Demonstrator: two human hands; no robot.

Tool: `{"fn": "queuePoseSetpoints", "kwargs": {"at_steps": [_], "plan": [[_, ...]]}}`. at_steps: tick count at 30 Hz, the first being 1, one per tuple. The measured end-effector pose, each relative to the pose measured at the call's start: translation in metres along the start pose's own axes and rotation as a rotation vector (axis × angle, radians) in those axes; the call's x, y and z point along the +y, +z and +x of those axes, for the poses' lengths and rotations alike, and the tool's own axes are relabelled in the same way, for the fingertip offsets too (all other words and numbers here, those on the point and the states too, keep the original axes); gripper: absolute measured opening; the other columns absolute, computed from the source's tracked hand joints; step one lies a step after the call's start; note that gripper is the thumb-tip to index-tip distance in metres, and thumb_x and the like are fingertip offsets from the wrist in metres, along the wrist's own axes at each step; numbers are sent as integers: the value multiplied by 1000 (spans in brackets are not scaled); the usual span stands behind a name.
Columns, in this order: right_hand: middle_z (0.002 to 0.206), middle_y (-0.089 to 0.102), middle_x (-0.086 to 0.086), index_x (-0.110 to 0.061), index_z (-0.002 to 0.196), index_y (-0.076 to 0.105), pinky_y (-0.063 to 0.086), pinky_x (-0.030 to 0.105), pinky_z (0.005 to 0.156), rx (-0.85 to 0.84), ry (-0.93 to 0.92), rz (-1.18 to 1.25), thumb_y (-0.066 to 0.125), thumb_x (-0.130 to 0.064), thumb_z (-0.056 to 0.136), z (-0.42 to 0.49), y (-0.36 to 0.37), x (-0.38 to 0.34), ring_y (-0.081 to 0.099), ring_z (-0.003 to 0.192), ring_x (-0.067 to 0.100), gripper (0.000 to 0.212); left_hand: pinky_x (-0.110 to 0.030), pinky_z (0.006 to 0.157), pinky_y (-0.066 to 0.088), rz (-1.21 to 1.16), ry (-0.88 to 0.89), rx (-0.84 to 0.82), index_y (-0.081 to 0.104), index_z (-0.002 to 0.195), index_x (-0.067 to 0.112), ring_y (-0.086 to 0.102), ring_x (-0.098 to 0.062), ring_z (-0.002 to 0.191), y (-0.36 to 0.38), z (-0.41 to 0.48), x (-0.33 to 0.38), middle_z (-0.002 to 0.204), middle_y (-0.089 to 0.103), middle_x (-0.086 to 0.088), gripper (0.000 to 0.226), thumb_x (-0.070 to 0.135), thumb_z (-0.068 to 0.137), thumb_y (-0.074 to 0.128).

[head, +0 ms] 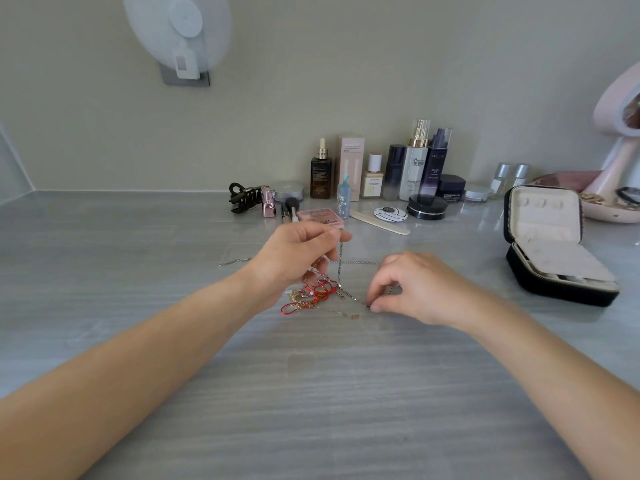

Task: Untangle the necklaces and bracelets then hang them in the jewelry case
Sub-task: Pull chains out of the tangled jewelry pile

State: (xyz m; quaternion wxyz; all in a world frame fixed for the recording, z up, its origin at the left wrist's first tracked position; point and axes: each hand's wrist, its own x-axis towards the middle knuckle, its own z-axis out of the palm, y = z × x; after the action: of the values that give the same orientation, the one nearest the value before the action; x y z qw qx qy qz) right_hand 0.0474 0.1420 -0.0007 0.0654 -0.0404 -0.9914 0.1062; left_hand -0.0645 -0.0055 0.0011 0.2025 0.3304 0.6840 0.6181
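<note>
A tangle of red cord bracelets and thin gold pieces (308,296) lies on the grey table in the middle of the view. My left hand (298,252) pinches a silver chain (340,263) and holds it up, so the chain hangs down into the tangle. Lower on the table, my right hand (412,289) pinches the other part of that chain against the surface. Another silver chain (356,262) lies flat across the table behind my hands. The black jewelry case (554,244) stands open at the right, its cream lid upright.
Cosmetic bottles and jars (408,168) line the back wall. A black hair clip (244,199), brushes, a pink compact (322,216) and a nail file (381,223) lie just behind my hands. A pink mirror stand with a tray (616,188) sits at the far right.
</note>
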Motion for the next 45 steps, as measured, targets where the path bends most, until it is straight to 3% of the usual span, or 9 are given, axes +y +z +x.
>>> {"fn": "queuePoseSetpoints", "kwargs": {"at_steps": [6,11,15,22,25,30,35,41,45], "plan": [[94,50,-9,-23,93,62,38,29,86,-28,-33,-82,53,-28,90,1,9,-4,50,95,12,11,-27,57,51,-221,-205,-97,62,106,8,59,-16,66,-2,0,2,81,64,-6,35,34,96,40],[76,50,-11,-25,81,52,33,12,58,132,12,288,51,-22,92,5,3,-7,43,63,0,12,-31,72,54,-219,-262,-141,60,111,11,65,-19,72,-2,-1,0,86,69,-10,29,28,96,42],[59,45,-12,-30,72,52,33,11,50,237,30,479,51,-18,92,8,2,-10,41,51,0,23,-27,73,55,-163,-233,-193,60,111,13,67,-13,68,5,-3,-3,81,68,-6,22,8,92,48],[64,54,-13,-30,72,57,37,15,55,265,52,446,55,-19,89,12,8,-13,45,55,1,20,-19,68,56,-161,-123,-187,64,93,10,67,-8,66,8,-4,-5,73,69,-1,14,3,82,63],[69,56,-8,-27,75,59,38,11,57,291,75,621,56,-17,89,14,6,-13,47,56,-2,18,-19,63,56,-143,-91,-151,65,88,11,67,-8,63,6,-2,-5,66,70,1,13,0,81,63],[101,64,-6,-31,111,53,43,18,85,171,70,875,48,-13,93,17,7,-4,58,91,5,25,-19,59,52,-188,-84,-207,65,89,10,66,-11,62,1,-1,1,65,69,-1,16,-4,81,60],[65,62,-6,-24,85,65,40,29,79,78,102,856,60,-15,87,18,7,-3,54,69,9,11,-19,61,55,-141,-97,-209,65,89,8,65,-9,59,-7,0,8,63,67,-1,16,-6,81,59],[58,56,-5,-14,76,67,40,19,72,220,241,901,65,-15,82,11,-5,24,50,58,5,6,-17,55,53,-173,-117,-142,64,89,2,59,-8,51,-26,5,17,58,63,-2,15,-8,82,56],[54,59,-7,-12,73,66,42,21,76,108,315,773,67,-18,81,5,-7,41,54,64,12,10,-17,52,52,-195,-102,-84,64,91,2,58,-7,49,-38,9,22,55,63,-1,15,-6,81,56]]}}
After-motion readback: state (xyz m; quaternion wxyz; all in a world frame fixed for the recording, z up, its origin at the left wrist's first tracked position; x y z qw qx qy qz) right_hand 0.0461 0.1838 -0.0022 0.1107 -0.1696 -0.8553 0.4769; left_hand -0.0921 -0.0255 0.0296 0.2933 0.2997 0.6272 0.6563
